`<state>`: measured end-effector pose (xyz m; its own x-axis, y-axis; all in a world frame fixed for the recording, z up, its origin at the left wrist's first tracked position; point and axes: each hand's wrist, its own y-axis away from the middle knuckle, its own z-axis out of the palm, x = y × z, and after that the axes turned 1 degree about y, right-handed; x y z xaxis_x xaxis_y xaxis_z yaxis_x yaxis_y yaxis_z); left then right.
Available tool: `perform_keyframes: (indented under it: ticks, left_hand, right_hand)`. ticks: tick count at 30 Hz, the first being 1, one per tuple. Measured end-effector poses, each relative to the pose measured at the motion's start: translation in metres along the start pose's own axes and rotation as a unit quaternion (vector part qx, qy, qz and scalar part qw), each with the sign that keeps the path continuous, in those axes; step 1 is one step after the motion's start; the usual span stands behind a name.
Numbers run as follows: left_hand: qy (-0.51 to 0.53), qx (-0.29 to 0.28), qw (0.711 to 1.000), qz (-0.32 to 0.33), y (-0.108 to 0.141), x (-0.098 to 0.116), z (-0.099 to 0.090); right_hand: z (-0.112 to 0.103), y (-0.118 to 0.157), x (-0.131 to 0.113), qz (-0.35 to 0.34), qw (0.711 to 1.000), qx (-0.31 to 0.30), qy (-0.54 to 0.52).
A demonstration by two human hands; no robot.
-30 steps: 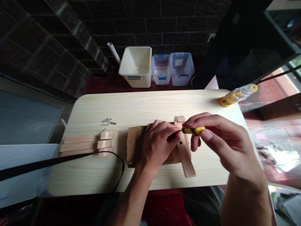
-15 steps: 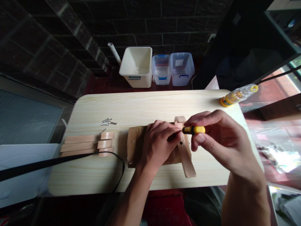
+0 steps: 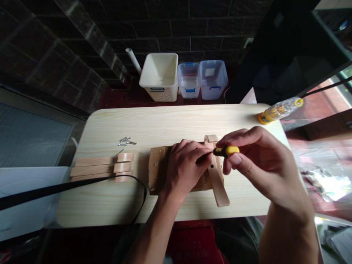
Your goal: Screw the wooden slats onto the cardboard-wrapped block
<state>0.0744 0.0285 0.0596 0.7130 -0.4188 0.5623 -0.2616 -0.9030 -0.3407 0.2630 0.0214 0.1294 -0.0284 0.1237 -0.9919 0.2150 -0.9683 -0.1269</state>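
Compared with a second ago, the change is small and lies in the right hand [image 3: 265,165]: its thumb and fingertips have shifted closer in around the yellow-and-black screwdriver [image 3: 232,150], and the handle's rounded end now shows more plainly. The tool's front end points at the same spot, so this looks like a turn or a fresh grip on the handle rather than a move elsewhere; the work seems to be at the same point as before.

The right hand pinches the handle between thumb and fingers. The left hand [image 3: 185,163] has stayed put, lying over a brown cardboard block [image 3: 157,170], its thumb and forefinger nearly together by the screwdriver's tip. Whether they grip a screw there cannot be told, since the fingers hide it.

The wooden hook piece [image 3: 219,190] lies across the block's right end, right of the middle of the desk [image 3: 165,124]. Its curved end faces the far edge, its straight end reaches past the block toward the near edge, and a dark spot shows partway along it.

Loose screws [image 3: 125,140] and three similar wooden pieces [image 3: 95,170] lie toward the left edge, unmoved. A clear, yellow-ended container [image 3: 283,109] stands tilted at the far right corner.
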Motion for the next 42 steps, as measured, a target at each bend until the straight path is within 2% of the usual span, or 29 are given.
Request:
perform_keyframes:
  ticks: [5, 10, 20, 26, 33, 42]
  left_hand:
    - [0.006, 0.001, 1.000, 0.000, 0.0002, -0.0005, 0.0002]
    - [0.003, 0.004, 1.000, 0.001, 0.0002, -0.0012, 0.0013]
    - [0.014, 0.005, 1.000, 0.001, 0.0016, -0.0027, 0.0032]
    - [0.014, 0.010, 1.000, 0.002, 0.0008, -0.0017, 0.0029]
    - [0.005, 0.002, 1.000, 0.003, 0.0003, -0.0011, 0.0020]
    - [-0.005, -0.002, 1.000, 0.000, 0.0001, -0.0003, 0.0004]
  right_hand:
    - [0.0034, -0.0014, 0.0007, -0.014, 1.000, 0.003, -0.007]
    - [0.0022, -0.0001, -0.0017, -0.044, 0.998, 0.008, 0.043]
    - [-0.0029, -0.0009, 0.0004, -0.044, 0.996, 0.011, 0.071]
    - [-0.0015, -0.0021, 0.0030, -0.053, 0.997, 0.032, 0.055]
    - [0.0020, 0.0013, -0.0041, -0.040, 0.997, 0.022, 0.061]
    - [0.0048, -0.0016, 0.0013, -0.041, 0.999, 0.013, -0.004]
